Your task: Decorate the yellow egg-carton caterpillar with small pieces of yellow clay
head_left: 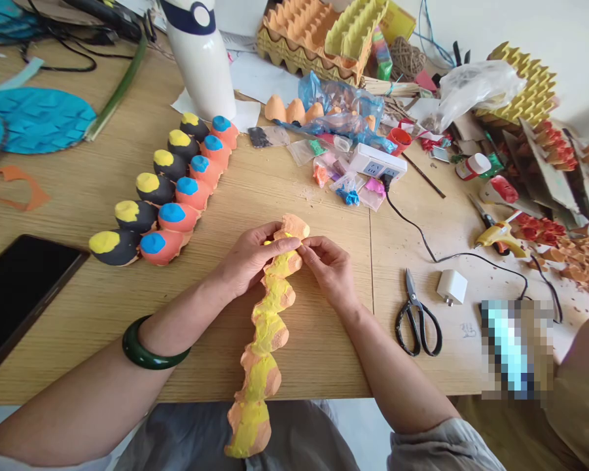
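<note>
A long strip of orange egg carton (267,333), coated with yellow clay along one side, runs from the table down over its front edge. My left hand (258,255) grips the strip near its far end, thumb across the top. My right hand (330,265) is pinched at the strip's right side, touching the yellow clay by my left thumb. Left of the hands lie two joined-looking rows of carton cups: black cups (169,162) topped with yellow and orange cups (191,212) topped with blue.
Black-handled scissors (412,314), a white charger (452,286) and a yellow glue gun (500,239) lie right. A dark phone or tablet (24,288) lies left. A power strip (379,161), white bottle (201,59) and stacked egg trays (314,39) stand behind. Another person's arm shows at right.
</note>
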Motion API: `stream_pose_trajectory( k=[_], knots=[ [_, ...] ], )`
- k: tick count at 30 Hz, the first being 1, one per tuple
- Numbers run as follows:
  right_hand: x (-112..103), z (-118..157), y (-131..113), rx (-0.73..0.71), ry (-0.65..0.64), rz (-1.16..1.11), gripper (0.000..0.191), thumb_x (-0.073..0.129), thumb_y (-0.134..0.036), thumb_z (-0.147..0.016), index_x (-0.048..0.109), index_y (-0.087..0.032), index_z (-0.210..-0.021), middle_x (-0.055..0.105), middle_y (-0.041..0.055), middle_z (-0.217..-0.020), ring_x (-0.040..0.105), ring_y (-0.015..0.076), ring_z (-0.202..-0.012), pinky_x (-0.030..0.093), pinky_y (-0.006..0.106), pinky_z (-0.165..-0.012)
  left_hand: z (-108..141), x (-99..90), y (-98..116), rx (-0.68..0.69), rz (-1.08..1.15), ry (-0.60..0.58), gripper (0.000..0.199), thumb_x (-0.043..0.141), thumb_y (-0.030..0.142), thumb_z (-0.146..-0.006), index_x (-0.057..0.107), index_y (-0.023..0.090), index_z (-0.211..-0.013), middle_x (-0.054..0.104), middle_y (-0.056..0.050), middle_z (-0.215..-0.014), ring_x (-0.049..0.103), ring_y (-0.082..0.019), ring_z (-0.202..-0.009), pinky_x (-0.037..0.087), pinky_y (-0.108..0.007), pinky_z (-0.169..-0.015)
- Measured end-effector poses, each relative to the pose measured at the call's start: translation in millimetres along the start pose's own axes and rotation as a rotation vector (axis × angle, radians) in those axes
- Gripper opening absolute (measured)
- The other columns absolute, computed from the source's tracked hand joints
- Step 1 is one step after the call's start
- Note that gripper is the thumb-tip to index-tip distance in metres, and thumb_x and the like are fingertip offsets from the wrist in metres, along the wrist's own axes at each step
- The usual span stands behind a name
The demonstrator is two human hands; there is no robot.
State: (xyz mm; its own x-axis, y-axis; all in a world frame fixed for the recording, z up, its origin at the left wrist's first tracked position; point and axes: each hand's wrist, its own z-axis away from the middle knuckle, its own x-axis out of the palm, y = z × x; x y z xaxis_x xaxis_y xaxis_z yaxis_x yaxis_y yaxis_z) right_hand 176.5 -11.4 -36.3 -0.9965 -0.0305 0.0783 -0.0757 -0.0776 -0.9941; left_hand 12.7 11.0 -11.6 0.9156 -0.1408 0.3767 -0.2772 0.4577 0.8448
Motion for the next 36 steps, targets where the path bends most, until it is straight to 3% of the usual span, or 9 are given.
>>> stream_pose_trajectory(
  k=[4,9,18,24,29,36],
  knots=[
    [-0.3,-0.2,0.2,0.023,-0.047,-0.018,0.033,0.083,-0.053,-0.079,0.074,-0.023,-0.086,0.075,0.0011,-0.088,0.068,0.0150,-0.079,0.059,0.030,-0.078,-1.2,0.2,0.6,-0.008,-0.032,0.095,0.037,0.092,0.045,-0.059,0.069,0.019,-0.073,0.055,0.005,-0.059,0.047,-0.010,-0.053,0.037,-0.024,-0.048],
    [-0.4,-0.7,-1.6,0.080,-0.104,-0.086,0.036,0.084,-0.056,-0.078,0.076,-0.023,-0.090,0.078,0.0009,-0.092,0.071,0.0154,-0.082,0.061,0.031,-0.081,-2.1,-2.3,1.7,-0.027,0.020,0.128,0.036,0.094,0.044,-0.056,0.070,0.020,-0.069,0.062,0.002,-0.065,0.052,-0.012,-0.057,0.041,-0.025,-0.052],
    [-1.0,-0.3,-2.9,0.035,-0.052,-0.131,0.035,0.085,-0.052,-0.079,0.069,-0.022,-0.088,0.074,0.0000,-0.082,0.070,0.0145,-0.072,0.062,0.033,-0.075,-1.6,-10.8,-2.2,-0.079,0.023,0.007,0.022,0.083,0.045,-0.077,0.076,0.025,-0.079,0.067,-0.002,-0.075,0.056,-0.015,-0.062,0.042,-0.028,-0.056],
    [0.0,-0.2,-5.5,-0.024,-0.011,-0.163,0.036,0.088,-0.049,-0.077,0.068,-0.021,-0.090,0.073,-0.0009,-0.081,0.069,0.0123,-0.068,0.061,0.030,-0.070,3.4,-5.7,6.3,-0.202,0.061,0.013,0.029,0.083,0.050,-0.073,0.071,0.024,-0.077,0.061,0.000,-0.059,0.048,-0.013,-0.049,0.033,-0.027,-0.048],
    [-1.1,-0.6,-4.6,-0.041,0.020,-0.190,0.031,0.086,-0.045,-0.081,0.071,-0.022,-0.096,0.072,-0.0021,-0.079,0.069,0.0120,-0.067,0.062,0.030,-0.071,6.1,-1.8,12.6,-0.212,0.106,-0.095,0.029,0.082,0.050,-0.072,0.071,0.024,-0.079,0.057,0.002,-0.053,0.043,-0.010,-0.043,0.028,-0.024,-0.045],
    [-2.3,1.1,-6.8,-0.111,0.056,-0.104,0.025,0.080,-0.043,-0.087,0.077,-0.026,-0.105,0.072,0.0010,-0.099,0.071,0.0132,-0.073,0.065,0.034,-0.077,7.2,-5.2,12.8,-0.341,0.079,-0.119,0.036,0.077,0.057,-0.076,0.073,0.024,-0.088,0.056,0.001,-0.050,0.046,-0.012,-0.041,0.030,-0.025,-0.046]
  ],
)
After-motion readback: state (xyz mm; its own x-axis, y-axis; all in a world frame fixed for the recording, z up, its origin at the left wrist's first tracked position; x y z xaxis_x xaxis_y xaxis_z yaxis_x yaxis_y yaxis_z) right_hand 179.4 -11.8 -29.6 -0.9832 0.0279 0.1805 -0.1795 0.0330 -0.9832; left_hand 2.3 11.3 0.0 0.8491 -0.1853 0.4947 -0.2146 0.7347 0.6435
